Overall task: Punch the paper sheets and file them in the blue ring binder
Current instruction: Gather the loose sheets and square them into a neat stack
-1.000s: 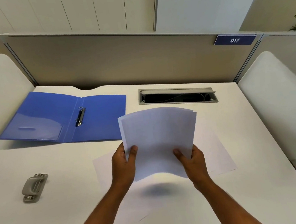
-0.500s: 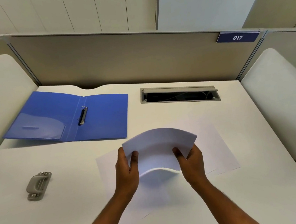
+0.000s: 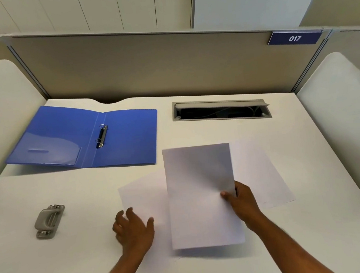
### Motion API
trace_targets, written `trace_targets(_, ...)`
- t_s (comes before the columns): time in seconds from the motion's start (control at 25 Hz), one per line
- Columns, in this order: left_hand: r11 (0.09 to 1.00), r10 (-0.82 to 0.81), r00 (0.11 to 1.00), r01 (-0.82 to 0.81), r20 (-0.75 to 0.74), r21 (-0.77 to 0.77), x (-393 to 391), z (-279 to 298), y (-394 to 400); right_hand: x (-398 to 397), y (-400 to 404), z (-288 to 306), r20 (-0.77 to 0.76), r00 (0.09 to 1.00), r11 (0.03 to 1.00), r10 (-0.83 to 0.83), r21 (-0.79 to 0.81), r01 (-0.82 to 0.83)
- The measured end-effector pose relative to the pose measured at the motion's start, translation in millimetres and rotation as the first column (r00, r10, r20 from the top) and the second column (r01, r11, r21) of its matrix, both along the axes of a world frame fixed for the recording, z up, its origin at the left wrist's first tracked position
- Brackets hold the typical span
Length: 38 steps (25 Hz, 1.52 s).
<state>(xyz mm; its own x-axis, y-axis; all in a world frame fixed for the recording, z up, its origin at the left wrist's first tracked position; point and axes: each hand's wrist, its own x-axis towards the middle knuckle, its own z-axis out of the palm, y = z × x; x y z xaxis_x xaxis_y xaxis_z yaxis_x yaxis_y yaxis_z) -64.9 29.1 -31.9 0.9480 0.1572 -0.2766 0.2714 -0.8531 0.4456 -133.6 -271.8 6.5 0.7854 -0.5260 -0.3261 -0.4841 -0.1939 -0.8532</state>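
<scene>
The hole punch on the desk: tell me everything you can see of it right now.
The hole punch is a small grey-beige device, plastic by its look, with a ribbed top lever and metal fittings at both ends. It lies flat on the white desk, near its left front, lengthwise roughly away from the viewer. Nothing touches it: the left hand is well to its right, and the blue ring binder lies open farther back.

Left hand [image 3: 133, 229] loose, right hand [image 3: 242, 204] pinching.
</scene>
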Motion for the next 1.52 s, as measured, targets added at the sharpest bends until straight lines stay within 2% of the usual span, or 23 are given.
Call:
trace_targets(0.08,0.971,-0.117,0.985,0.140,-0.129,0.192,-10,-16,14,-4,2,-12,-0.110,0.993,0.999,0.051,0.002,-0.051)
trace_targets(0.16,0.936,-0.222,0.968,0.246,-0.121,0.252,-12,-22,16,-5,6,-22,-0.176,0.982,0.997,0.073,0.024,-0.070)
trace_targets(0.28,0.895,-0.364,0.928,0.371,-0.074,0.249,-5,-19,5,-4,12,-31,-0.236,0.969,0.998,0.069,0.020,-0.066)
trace_targets(0.4,0.873,-0.446,0.891,0.455,-0.090,0.177,-6,-16,-8,-4,21,-36,-0.296,0.955,0.995,0.014,-0.091,-0.043)
trace_targets(0.52,0.908,-0.381,0.921,0.390,-0.083,0.151,-14,-14,-9,-9,37,-41,-0.328,0.943,0.969,-0.060,-0.246,-0.024)
trace_targets(0.6,0.916,-0.370,0.921,0.384,-0.124,0.119,-18,-12,-10,-10,50,-42,-0.329,0.940,0.957,-0.092,-0.288,-0.007)
trace_targets(0.8,0.912,-0.409,0.898,0.410,-0.164,-0.031,-13,-11,-17,-3,84,-31,-0.337,0.939,0.969,-0.072,-0.247,-0.014)
trace_targets(0.88,0.916,-0.400,0.899,0.396,-0.179,-0.061,-8,-12,-16,4,88,-27,-0.340,0.937,0.991,-0.078,-0.126,0.037)
trace_targets(0.92,0.917,-0.400,0.899,0.392,-0.179,-0.078,-6,-13,-14,6,87,-26,-0.328,0.940,0.995,-0.098,-0.015,0.098)
trace_targets(1.0,0.915,-0.402,0.899,0.387,-0.175,-0.113,-5,-16,-11,11,77,-28,-0.295,0.947,0.942,-0.129,0.262,0.210)
trace_targets(1.04,0.914,-0.403,0.897,0.384,-0.179,-0.132,-6,-17,-8,11,73,-28,-0.293,0.948,0.905,-0.126,0.357,0.230)
trace_targets(1.08,0.913,-0.402,0.897,0.377,-0.184,-0.157,-6,-19,-5,11,70,-27,-0.288,0.952,0.901,-0.106,0.378,0.215)
trace_targets(1.12,0.915,-0.392,0.900,0.360,-0.189,-0.185,-7,-20,-2,10,67,-27,-0.273,0.959,0.927,-0.072,0.337,0.165)
trace_targets(1.24,0.936,-0.306,0.944,0.275,-0.123,-0.219,-3,-18,-1,5,62,-22,-0.160,0.986,0.998,0.050,0.057,-0.042)
trace_targets(1.32,0.934,-0.167,0.984,0.138,-0.061,-0.330,5,-10,-5,3,59,-12,-0.031,0.998,0.998,0.062,0.023,-0.061)
trace_targets(1.36,0.888,-0.102,0.992,0.055,-0.078,-0.457,11,-1,-8,2,57,-5,0.025,0.998,0.996,0.062,0.062,-0.063)
trace_targets(1.44,0.710,-0.059,0.991,-0.044,-0.122,-0.703,24,19,-13,1,53,10,0.115,0.992,0.986,0.045,0.152,-0.063)
trace_targets(1.48,0.626,-0.061,0.994,-0.035,-0.094,-0.779,30,31,-15,2,52,18,0.154,0.988,0.981,0.026,0.187,-0.055)
trace_targets(1.52,0.583,-0.056,0.997,-0.003,-0.044,-0.812,33,43,-18,2,52,25,0.184,0.983,0.976,-0.001,0.213,-0.038)
